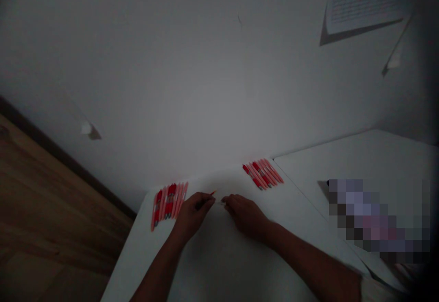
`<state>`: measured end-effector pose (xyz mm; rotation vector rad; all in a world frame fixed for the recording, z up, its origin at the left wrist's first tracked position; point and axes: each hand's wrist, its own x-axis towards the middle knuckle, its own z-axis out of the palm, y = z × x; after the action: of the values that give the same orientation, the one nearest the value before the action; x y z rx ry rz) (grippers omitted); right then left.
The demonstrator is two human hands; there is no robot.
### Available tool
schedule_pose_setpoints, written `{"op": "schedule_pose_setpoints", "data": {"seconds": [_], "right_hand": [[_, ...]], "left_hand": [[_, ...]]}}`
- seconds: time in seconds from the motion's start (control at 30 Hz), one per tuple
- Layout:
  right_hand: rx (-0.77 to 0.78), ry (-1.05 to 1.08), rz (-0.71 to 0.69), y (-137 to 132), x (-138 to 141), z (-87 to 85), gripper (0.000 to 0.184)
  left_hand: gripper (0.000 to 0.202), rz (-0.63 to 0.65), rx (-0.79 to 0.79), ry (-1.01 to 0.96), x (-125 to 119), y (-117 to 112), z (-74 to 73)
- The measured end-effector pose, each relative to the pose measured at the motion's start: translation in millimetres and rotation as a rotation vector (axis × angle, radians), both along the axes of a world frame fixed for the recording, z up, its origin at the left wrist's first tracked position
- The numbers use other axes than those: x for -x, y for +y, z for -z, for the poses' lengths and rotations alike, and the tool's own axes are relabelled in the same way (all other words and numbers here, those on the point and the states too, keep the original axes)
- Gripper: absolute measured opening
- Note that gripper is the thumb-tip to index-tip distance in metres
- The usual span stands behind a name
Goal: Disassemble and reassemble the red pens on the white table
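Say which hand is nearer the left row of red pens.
Left: the left hand sits just beside the red pens; the right hand lies farther away, beyond the left hand.

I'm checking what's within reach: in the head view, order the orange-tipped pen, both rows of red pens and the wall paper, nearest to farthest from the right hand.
1. Orange-tipped pen, held in the left hand, just left of the right hand.
2. Right row of red pens, ahead.
3. Left row of red pens, past the left hand.
4. Wall paper, far upper right.

Red-and-pink pens (169, 206) lie in striped rows on the white surface (219, 265), beside the brown wood-grain floor (51, 201)
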<state>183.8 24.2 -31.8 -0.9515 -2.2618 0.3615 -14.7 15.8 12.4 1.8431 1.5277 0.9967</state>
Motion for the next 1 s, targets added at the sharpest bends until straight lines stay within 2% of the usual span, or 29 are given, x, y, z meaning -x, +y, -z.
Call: {"op": "schedule_pose_setpoints", "data": {"seconds": [0.43,0.6,0.77,1.0], "right_hand": [[0.044,0.053,0.025,-2.9,-2.0,-7.3,0.027],[0.036,0.05,0.026,-3.2,-1.2,-7.6,0.026],[0.026,0.031,0.038,-3.7,-1.5,-7.7,0.025],[0.026,0.051,0.033,-3.8,-2.0,-6.5,0.024]], "left_hand": [[0.021,0.088,0.037,-0.024,-2.9,-3.9,-3.8],[0.032,0.044,0.128,-0.087,-5.4,-2.3,-0.8],[0.035,-0.028,0.177,0.0,-2.8,-0.2,2.8],[0.022,0.081,0.101,-0.06,-3.8,-3.0,-2.5]]}}
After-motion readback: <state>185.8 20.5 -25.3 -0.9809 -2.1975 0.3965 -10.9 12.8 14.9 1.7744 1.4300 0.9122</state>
